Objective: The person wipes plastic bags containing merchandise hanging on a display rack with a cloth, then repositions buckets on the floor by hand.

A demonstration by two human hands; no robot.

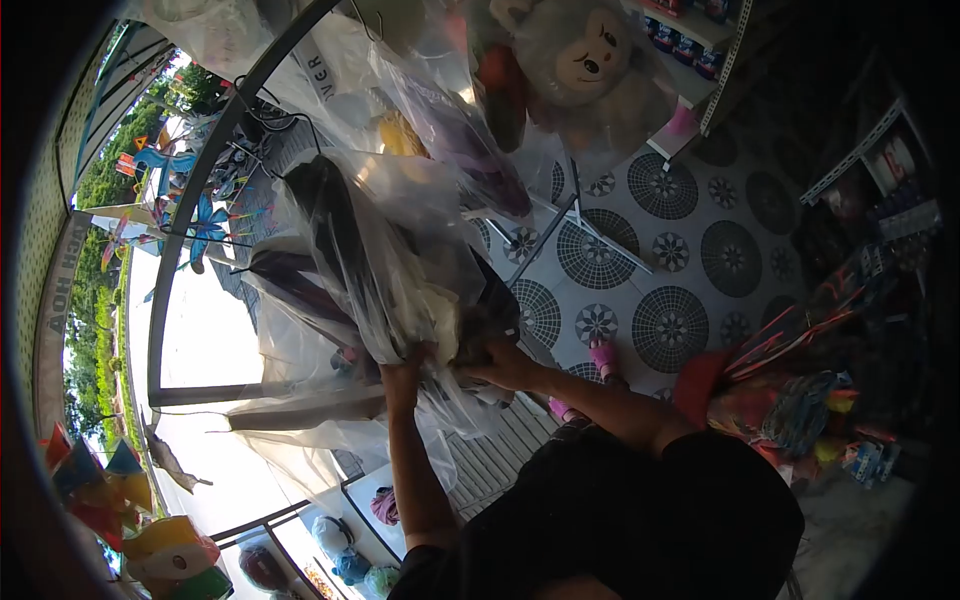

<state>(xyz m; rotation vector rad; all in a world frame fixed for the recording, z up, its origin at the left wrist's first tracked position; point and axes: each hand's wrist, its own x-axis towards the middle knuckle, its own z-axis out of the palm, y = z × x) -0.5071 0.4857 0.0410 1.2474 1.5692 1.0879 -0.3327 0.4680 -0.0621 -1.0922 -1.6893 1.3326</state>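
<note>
Clear plastic covers hang over a row of dark and pale items in front of me; folds hide what kind they are. My left hand (pixel 402 370) is closed on the lower part of a clear plastic cover (pixel 385 270). Beside it, my right hand (pixel 502 366) is bent around the same bunched plastic, close to a pale cream item (pixel 440 318) and a dark one. Plastic partly covers the fingertips of both hands. A dark, narrow item (pixel 325 205) shows through the cover above my left hand.
A dark metal rack frame (pixel 165 300) curves along the left. In plastic above hangs a plush toy (pixel 590 60). White shelving (pixel 690 85) stands at the upper right, over patterned floor tiles (pixel 670 325). Colourful pinwheels (pixel 205 225) hang at the left, and a red basket (pixel 700 385) stands right.
</note>
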